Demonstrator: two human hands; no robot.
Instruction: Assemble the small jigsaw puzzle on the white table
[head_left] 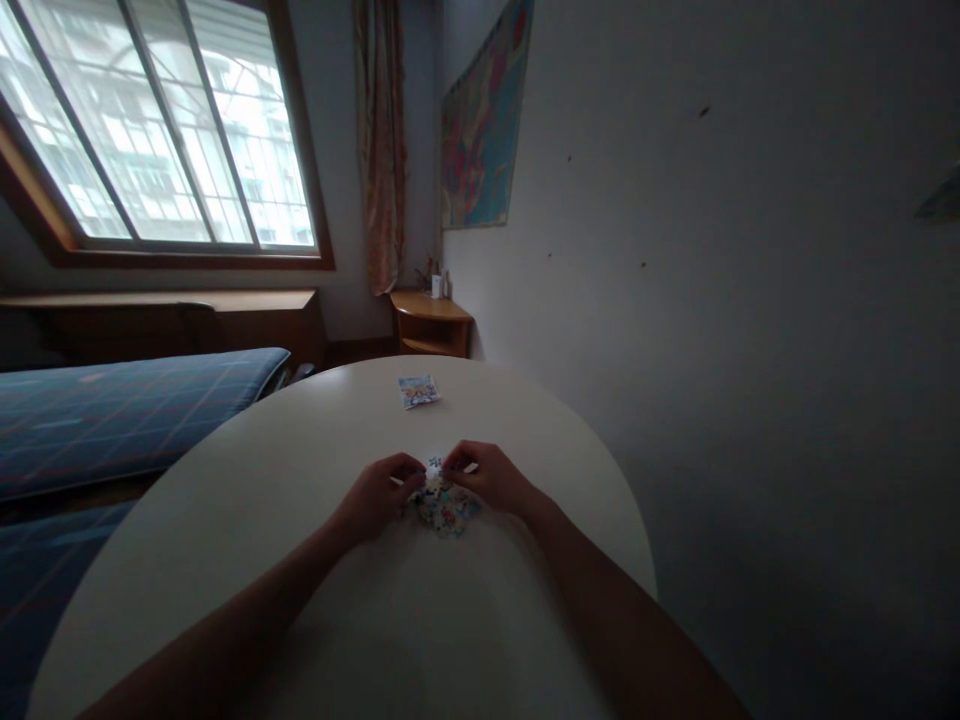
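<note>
A small heap of colourful puzzle pieces [444, 510] lies on the round white table [300, 470] in front of me. My left hand [379, 492] and my right hand [487, 475] meet over the far edge of the heap, fingers curled in pinches. Between the fingertips sits a small light piece [433, 468] that both hands touch. Which finger presses it is too small to see.
A small printed packet [418, 391] lies further back on the table. A bed with a blue checked cover [112, 410] stands to the left, a wooden corner shelf [431, 320] beyond the table, a white wall close on the right, and a window at the far left.
</note>
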